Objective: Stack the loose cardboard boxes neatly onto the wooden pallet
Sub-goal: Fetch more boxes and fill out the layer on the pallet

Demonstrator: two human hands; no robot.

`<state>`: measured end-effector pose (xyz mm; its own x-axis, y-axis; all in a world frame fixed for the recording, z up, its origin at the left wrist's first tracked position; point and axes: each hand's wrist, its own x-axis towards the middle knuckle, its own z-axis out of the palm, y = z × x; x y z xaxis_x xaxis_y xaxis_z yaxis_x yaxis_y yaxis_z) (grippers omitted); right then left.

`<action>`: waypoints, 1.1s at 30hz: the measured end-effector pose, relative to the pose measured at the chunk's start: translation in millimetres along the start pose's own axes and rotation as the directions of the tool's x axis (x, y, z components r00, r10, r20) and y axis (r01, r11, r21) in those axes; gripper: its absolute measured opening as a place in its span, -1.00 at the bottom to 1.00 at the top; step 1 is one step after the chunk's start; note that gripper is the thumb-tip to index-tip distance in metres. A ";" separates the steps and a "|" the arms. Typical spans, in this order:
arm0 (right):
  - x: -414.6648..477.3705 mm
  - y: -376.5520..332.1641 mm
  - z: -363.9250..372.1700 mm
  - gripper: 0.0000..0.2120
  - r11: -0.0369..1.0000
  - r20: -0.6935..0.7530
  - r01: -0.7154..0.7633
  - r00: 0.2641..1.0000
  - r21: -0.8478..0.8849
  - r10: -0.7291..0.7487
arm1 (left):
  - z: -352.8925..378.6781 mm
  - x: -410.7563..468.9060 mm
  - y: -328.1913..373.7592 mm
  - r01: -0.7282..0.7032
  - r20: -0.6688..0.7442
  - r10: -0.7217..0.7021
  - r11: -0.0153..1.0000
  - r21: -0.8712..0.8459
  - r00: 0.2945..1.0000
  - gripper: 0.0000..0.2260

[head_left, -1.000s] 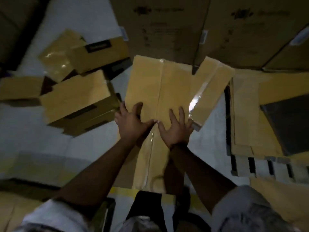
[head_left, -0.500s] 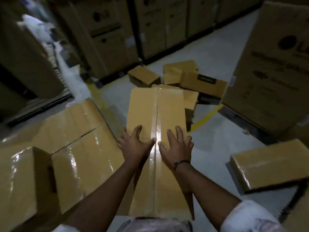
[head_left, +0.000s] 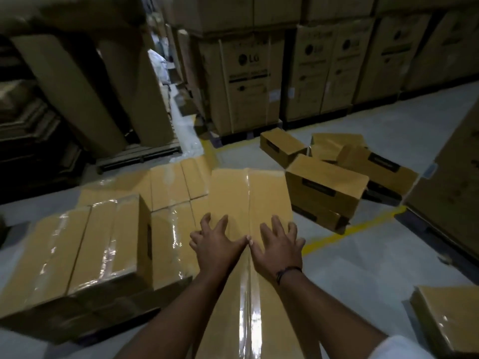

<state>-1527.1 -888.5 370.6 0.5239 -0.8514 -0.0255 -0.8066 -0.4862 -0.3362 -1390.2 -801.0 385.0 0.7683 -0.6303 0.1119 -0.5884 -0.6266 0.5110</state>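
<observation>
A long taped cardboard box (head_left: 248, 200) runs away from me at the centre, carried against my body. My left hand (head_left: 216, 246) and my right hand (head_left: 278, 246) lie flat on its top with fingers spread, thumbs meeting at the tape seam. To the left stands a stack of taped boxes (head_left: 103, 244); the pallet beneath it is hidden. Several loose boxes (head_left: 326, 187) lie scattered on the floor to the right.
Tall printed cartons (head_left: 248, 81) on pallets line the back wall. Leaning cartons (head_left: 85, 92) on a pallet stand at the back left. Another box (head_left: 451, 317) sits at the lower right. A yellow floor line (head_left: 350, 230) crosses the grey floor. A large carton (head_left: 456, 182) stands right.
The view has swung from the floor pile round toward the stack on the left. The carried box has come alongside that stack; both hands stay flat on its top.
</observation>
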 end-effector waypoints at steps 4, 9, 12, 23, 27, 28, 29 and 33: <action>-32.0 -58.9 13.8 -0.39 0.997 0.036 0.079 0.996 -0.006 -0.079 | -44.0 -19.5 -56.0 0.097 -0.022 -0.097 0.995 0.021 0.995 -0.18; -40.3 -117.1 33.8 -0.43 0.978 0.085 0.206 0.975 0.009 -0.206 | -84.6 -27.9 -109.8 0.221 -0.069 -0.216 0.971 0.085 0.974 -0.22; -39.5 -138.7 48.7 -0.45 0.968 0.077 0.249 0.965 0.028 -0.251 | -94.6 -28.7 -133.3 0.239 -0.069 -0.233 0.967 0.090 0.970 -0.23; 57.2 -168.3 51.8 -0.47 0.902 0.125 0.431 0.894 0.023 -0.430 | -86.2 39.6 -135.3 0.403 -0.124 -0.396 0.914 0.041 0.910 -0.26; 98.6 -170.0 46.8 -0.45 0.882 0.110 0.470 0.875 0.037 -0.471 | -86.1 71.3 -120.1 0.433 -0.140 -0.428 0.902 0.004 0.893 -0.27; 109.3 -170.2 46.4 -0.45 0.877 0.108 0.479 0.870 0.039 -0.480 | -84.3 79.9 -117.3 0.433 -0.151 -0.428 0.901 0.005 0.891 -0.27; 118.3 -170.9 46.6 -0.44 0.873 0.109 0.486 0.867 0.037 -0.487 | -81.4 87.3 -115.8 0.436 -0.159 -0.429 0.900 0.010 0.889 -0.27; 143.0 -180.2 58.3 -0.46 0.884 0.108 0.466 0.877 0.039 -0.467 | -68.4 114.6 -123.2 0.481 -0.152 -0.474 0.877 0.007 0.867 -0.25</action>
<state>-1290.9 -911.2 372.6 0.8662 -0.4986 0.0326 -0.4582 -0.8188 -0.3459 -1212.4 -764.7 393.1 0.9836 -0.1799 -0.0162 -0.1483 -0.8557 0.4958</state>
